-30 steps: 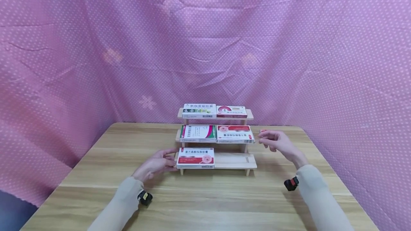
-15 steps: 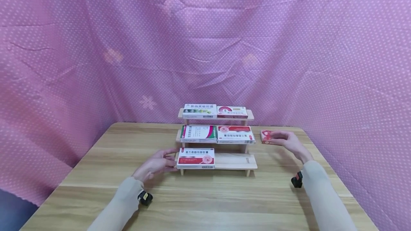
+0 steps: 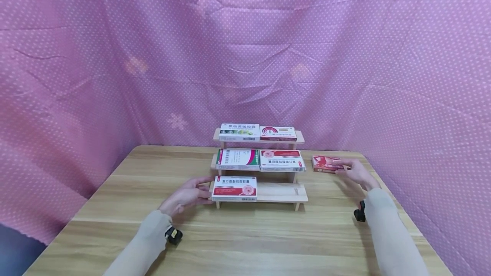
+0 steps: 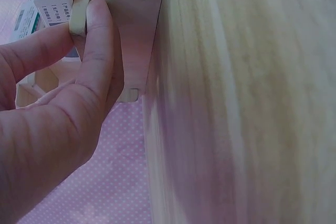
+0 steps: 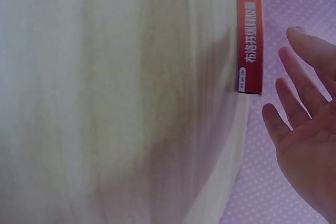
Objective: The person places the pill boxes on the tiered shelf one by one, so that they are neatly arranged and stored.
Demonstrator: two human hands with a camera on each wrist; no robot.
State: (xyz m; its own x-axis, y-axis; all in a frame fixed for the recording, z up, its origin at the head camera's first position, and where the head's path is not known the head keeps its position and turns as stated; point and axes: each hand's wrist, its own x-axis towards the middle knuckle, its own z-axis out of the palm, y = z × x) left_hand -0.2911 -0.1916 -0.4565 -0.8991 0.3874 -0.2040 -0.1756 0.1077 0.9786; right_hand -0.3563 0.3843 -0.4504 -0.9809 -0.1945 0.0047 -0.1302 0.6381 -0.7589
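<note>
A three-step wooden display rack point(image 3: 281, 191) stands on the table, bearing several medicine boxes. My left hand point(image 3: 189, 195) pinches the left end of its bottom board; in the left wrist view the thumb and fingers point(image 4: 98, 51) lie on either side of that board. Beside the hand, a white-and-red medicine box point(image 3: 234, 189) lies on the left half of the bottom step. To the right of the rack, a red medicine box point(image 3: 325, 164) lies flat on the table. My right hand point(image 3: 358, 173) hovers at its right end, fingers loosely extended, apart from the box in the right wrist view.
The middle step holds a white-and-green box point(image 3: 238, 158) and a red-and-white box point(image 3: 281, 160). On the top step are a white box point(image 3: 239, 131) and a white-and-maroon box point(image 3: 278, 133). Bare wooden table point(image 3: 245, 242) lies in front; pink dotted cloth point(image 3: 245, 54) hangs behind.
My right hand has moved to the right, from beside the rack to over the red box's right end, uncovering more of that box. The left hand stays at the rack.
</note>
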